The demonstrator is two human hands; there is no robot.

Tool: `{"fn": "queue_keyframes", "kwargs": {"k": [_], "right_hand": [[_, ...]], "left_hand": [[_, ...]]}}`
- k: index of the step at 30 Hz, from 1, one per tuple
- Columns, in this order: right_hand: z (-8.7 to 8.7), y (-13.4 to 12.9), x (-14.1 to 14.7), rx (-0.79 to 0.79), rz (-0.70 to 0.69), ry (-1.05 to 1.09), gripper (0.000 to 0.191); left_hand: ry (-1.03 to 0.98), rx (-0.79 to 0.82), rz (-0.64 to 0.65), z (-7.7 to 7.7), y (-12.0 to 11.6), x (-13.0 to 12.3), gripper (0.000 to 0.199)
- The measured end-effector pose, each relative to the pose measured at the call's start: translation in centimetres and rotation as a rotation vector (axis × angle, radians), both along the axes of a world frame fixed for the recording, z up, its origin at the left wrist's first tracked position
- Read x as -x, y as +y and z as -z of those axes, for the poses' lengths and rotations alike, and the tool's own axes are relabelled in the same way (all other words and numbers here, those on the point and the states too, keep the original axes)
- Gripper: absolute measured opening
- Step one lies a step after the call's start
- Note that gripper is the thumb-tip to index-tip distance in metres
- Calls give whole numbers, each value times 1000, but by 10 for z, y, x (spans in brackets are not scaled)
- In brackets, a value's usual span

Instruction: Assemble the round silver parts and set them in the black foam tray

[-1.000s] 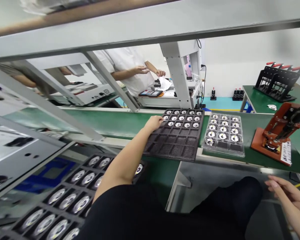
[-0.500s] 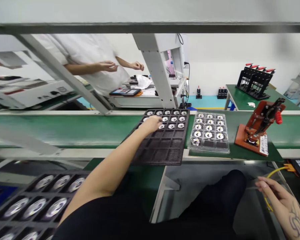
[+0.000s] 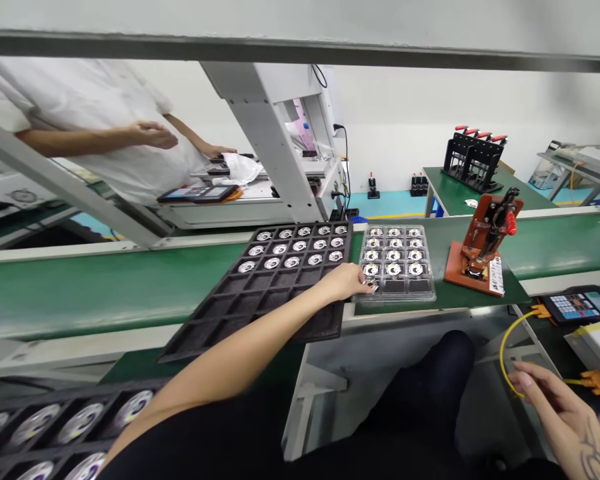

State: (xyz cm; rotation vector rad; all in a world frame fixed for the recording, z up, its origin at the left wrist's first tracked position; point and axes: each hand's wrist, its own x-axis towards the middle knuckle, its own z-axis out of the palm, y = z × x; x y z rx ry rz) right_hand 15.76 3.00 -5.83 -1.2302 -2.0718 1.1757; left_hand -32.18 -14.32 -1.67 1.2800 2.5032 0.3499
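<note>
In the head view, take the left hand (image 3: 347, 281) as the dial's centre; its grip is pinched on a small round disc (image 3: 371, 285) in the near-left pocket of the clear tray (image 3: 417, 287), which lies at 3 o'clock on the green bench (image 3: 105, 287); the dark foam tray (image 3: 230, 307) sits at 9 o'clock, discs filling its three far rows, while the left forearm (image 3: 260, 347) crosses it and hides some near pockets; the orange press (image 3: 477, 250) stands between 2 and 3 o'clock, just beyond the clear tray; a black clamp rack (image 3: 473, 160) is at 2; a white post (image 3: 275, 147) at 11 and a beam (image 3: 300, 33) across 12 partly block the background; a co-worker in white (image 3: 100, 127) is at 10; a second tray (image 3: 65, 400) with larger-looking discs is at 8; the right hand (image 3: 550, 400), at 4, curls loosely, its grip released, beside a yellow cable (image 3: 503, 350).
</note>
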Motion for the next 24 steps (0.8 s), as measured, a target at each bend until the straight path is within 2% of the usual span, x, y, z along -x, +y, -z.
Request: {"fn": "queue_keyframes", "kwargs": {"k": [3, 7, 10, 13, 15, 18, 21, 24], "right_hand": [[2, -3, 2, 29, -12, 54, 49], [0, -5, 13, 97, -29, 93, 51], [-15, -9, 28, 67, -32, 164, 51], [-42, -14, 45, -18, -77, 258, 45], [-62, -16, 55, -91, -115, 359, 39], [-89, -14, 60, -211, -165, 473, 55], [-104, -9, 49, -279, -110, 442, 48], [-107, -6, 30, -318, -8, 424, 40]], "left_hand": [[-13, -65, 11, -9, -3, -6, 26], [14, -215, 114, -38, 1, -25, 13], [23, -460, 353, -64, 21, -55, 5], [31, -751, 727, -82, 56, -97, 13], [37, -903, 982, -87, 82, -129, 16], [97, -1054, 1236, -87, 118, -171, 16], [127, -1092, 1339, -85, 145, -201, 16], [128, -1123, 1393, -84, 164, -222, 17]]}}
